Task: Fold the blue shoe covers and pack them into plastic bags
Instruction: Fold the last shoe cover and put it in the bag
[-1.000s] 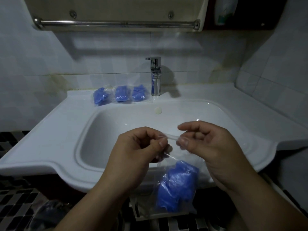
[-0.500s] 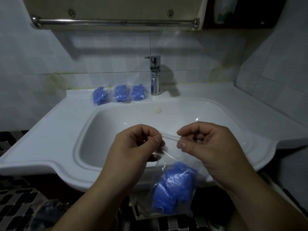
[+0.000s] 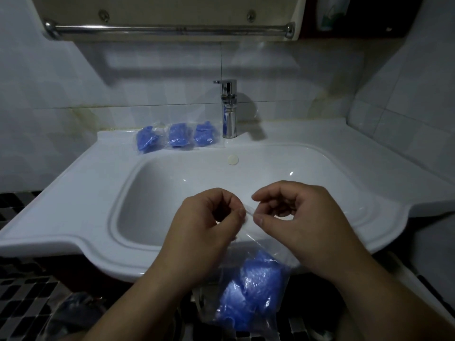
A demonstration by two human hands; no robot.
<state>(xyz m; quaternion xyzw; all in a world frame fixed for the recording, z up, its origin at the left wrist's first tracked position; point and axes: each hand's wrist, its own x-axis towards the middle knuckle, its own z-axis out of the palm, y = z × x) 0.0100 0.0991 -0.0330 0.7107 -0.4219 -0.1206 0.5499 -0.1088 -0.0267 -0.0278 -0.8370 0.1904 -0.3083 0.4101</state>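
Pinching the top edge of a clear plastic bag [image 3: 240, 244], the left hand [image 3: 204, 225] and right hand [image 3: 302, 222] each close thumb and forefinger on it, nearly touching, at 6 o'clock over the sink [image 3: 98, 193]. The bag hangs below them, blue shoe covers [image 3: 251, 291] bunched in its bottom. Three filled bags [image 3: 177, 138] lie in a row on the worktop at 11 o'clock, just beside the tap [image 3: 229, 112] at 12 o'clock.
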